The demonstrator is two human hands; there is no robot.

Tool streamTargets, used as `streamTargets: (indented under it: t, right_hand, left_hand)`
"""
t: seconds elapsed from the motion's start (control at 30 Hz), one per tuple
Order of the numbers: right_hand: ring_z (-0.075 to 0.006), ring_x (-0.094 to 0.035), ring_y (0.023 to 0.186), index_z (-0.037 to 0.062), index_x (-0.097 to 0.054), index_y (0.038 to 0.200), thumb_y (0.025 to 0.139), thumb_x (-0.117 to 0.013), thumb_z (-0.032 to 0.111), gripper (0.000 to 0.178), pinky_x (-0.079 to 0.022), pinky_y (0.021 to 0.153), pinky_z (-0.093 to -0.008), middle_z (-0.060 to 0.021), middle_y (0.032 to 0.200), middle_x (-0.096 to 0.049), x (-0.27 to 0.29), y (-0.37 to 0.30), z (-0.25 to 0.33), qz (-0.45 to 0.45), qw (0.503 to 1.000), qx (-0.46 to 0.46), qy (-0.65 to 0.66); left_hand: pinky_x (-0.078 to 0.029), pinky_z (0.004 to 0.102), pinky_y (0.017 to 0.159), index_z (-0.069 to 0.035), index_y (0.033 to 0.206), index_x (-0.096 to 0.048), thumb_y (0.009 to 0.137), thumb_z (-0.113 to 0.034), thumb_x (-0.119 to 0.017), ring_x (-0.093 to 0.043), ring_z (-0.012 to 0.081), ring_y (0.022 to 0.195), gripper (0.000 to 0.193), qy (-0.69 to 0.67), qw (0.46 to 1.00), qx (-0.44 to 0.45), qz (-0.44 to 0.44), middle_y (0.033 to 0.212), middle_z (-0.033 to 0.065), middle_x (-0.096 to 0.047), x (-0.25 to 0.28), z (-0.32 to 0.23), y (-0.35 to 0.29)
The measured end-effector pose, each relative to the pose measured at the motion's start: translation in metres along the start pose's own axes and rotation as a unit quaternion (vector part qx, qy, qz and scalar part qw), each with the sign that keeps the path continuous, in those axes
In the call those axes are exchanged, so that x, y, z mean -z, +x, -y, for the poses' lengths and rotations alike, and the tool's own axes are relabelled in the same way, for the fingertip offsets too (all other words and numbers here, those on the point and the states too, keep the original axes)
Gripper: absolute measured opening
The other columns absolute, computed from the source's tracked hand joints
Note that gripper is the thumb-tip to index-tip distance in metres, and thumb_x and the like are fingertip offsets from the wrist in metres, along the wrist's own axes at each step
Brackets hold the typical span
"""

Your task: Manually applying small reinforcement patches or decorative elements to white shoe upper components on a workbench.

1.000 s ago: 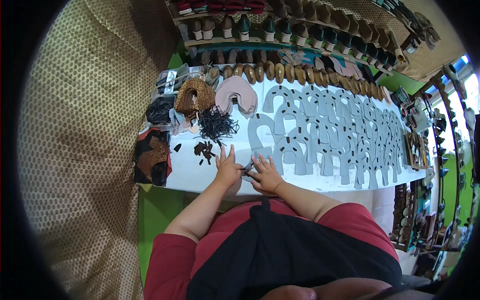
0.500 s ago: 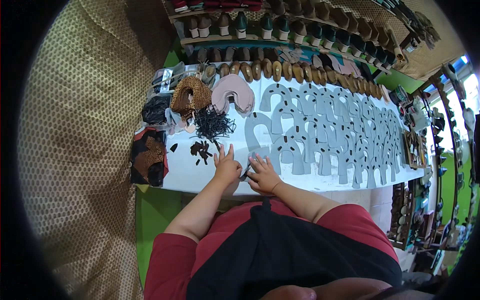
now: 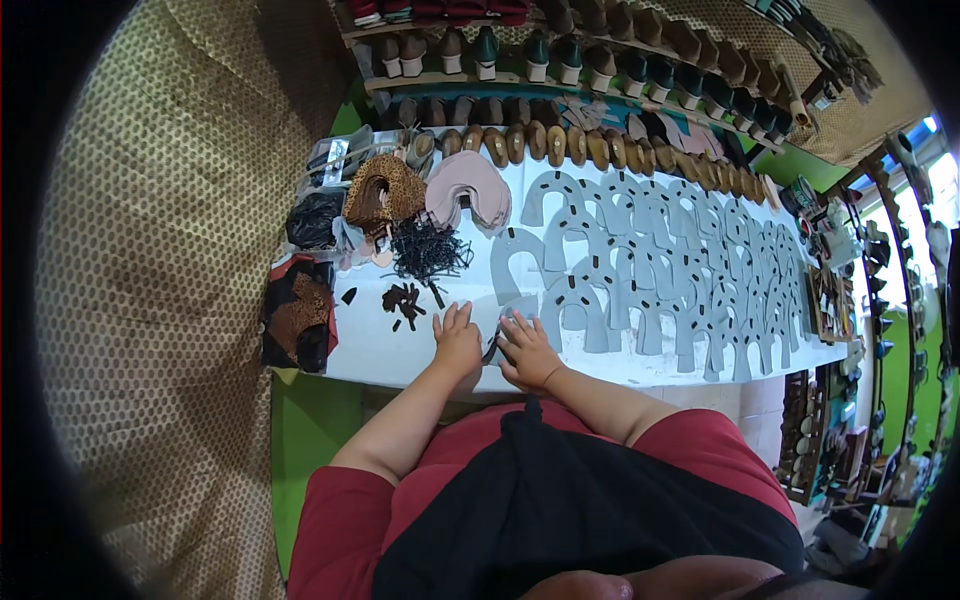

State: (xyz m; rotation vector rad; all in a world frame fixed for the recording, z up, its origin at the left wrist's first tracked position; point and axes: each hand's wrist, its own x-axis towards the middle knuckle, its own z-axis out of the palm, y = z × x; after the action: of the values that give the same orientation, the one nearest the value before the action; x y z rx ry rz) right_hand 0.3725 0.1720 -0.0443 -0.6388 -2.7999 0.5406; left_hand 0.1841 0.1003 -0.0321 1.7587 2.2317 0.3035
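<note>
My left hand [image 3: 458,340] rests on the white tabletop [image 3: 370,345] near its front edge, fingers stretched forward. Beside it, my right hand [image 3: 528,352] lies with fingers spread on a grey curved shoe-upper piece [image 3: 517,304], mostly hidden beneath the palm. A small dark strip [image 3: 490,350] shows between the two hands; whether either one touches it is unclear. Just beyond my left hand are a loose pile of short dark brown strips [image 3: 403,300] and a heap of thin black strips [image 3: 430,250]. Many grey horseshoe-shaped pieces [image 3: 650,265] with small dark patches overlap to the right.
A pink stack of curved pieces [image 3: 468,185] and a leopard-print stack [image 3: 383,190] stand at the back left. Brown shoe lasts [image 3: 555,143] line the far edge, below shelves of heeled shoes [image 3: 537,55]. A patterned curtain [image 3: 170,280] hangs at left; an open box [image 3: 830,300] sits right.
My left hand has drawn slightly back toward the table's front edge. The right hand stays over the grey piece, its fingers shifted a little.
</note>
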Motion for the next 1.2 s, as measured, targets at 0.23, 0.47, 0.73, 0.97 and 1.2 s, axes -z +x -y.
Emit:
streamTargets:
  t: [0.23,0.47,0.73,0.97,1.2]
  right_hand:
    - [-0.0399,-0.025,0.146,0.0073,-0.067,0.119,0.086,-0.061,0.036,0.044,-0.020,0.114,-0.0646,-0.0189,0.149,-0.041,0.003,0.000,0.003,0.031,0.999,-0.020,-0.010]
    - [-0.0401,-0.026,0.146,0.0084,-0.070,0.113,0.086,-0.061,0.036,0.040,-0.021,0.114,-0.0658,-0.0194,0.147,-0.044,0.002,0.000,0.001,0.003,1.000,-0.015,-0.005]
    - [-0.0402,-0.026,0.146,0.0087,-0.072,0.109,0.085,-0.060,0.037,0.039,-0.021,0.113,-0.0675,-0.0196,0.146,-0.044,-0.001,0.000,-0.001,-0.010,1.000,-0.013,-0.022]
    - [-0.0409,-0.026,0.146,0.0090,-0.072,0.107,0.085,-0.061,0.037,0.038,-0.021,0.112,-0.0678,-0.0208,0.144,-0.045,-0.001,0.001,0.001,-0.031,0.999,-0.005,-0.019]
    - [-0.0404,-0.026,0.146,0.0082,-0.073,0.107,0.086,-0.061,0.038,0.038,-0.021,0.113,-0.0669,-0.0210,0.141,-0.047,0.003,0.000,0.001,0.008,1.000,-0.022,-0.012]
  left_hand:
    - [-0.011,0.0638,0.116,-0.003,0.095,-0.069,0.086,-0.016,-0.058,-0.026,0.0355,0.145,0.019,0.008,0.999,0.025,-0.026,0.151,0.0144,-0.040,-0.012,0.007,0.001]
    - [-0.015,0.0626,0.115,-0.004,0.089,-0.066,0.085,-0.011,-0.060,-0.031,0.0387,0.141,0.011,-0.020,0.995,0.061,-0.081,0.148,0.0164,-0.044,-0.025,0.008,-0.004]
    - [-0.013,0.0575,0.116,-0.005,0.094,-0.064,0.086,-0.011,-0.057,-0.025,0.0363,0.144,0.012,-0.044,0.983,0.142,-0.105,0.152,0.0163,-0.038,-0.027,-0.007,-0.015]
    - [-0.014,0.0553,0.116,-0.005,0.093,-0.064,0.088,-0.011,-0.057,-0.026,0.0359,0.144,0.011,-0.034,0.980,0.152,-0.124,0.151,0.0160,-0.040,-0.028,-0.005,-0.017]
    - [-0.015,0.0548,0.116,-0.008,0.092,-0.064,0.088,-0.013,-0.059,-0.026,0.0382,0.144,0.008,-0.050,0.982,0.137,-0.123,0.152,0.0169,-0.039,-0.019,-0.002,-0.014]
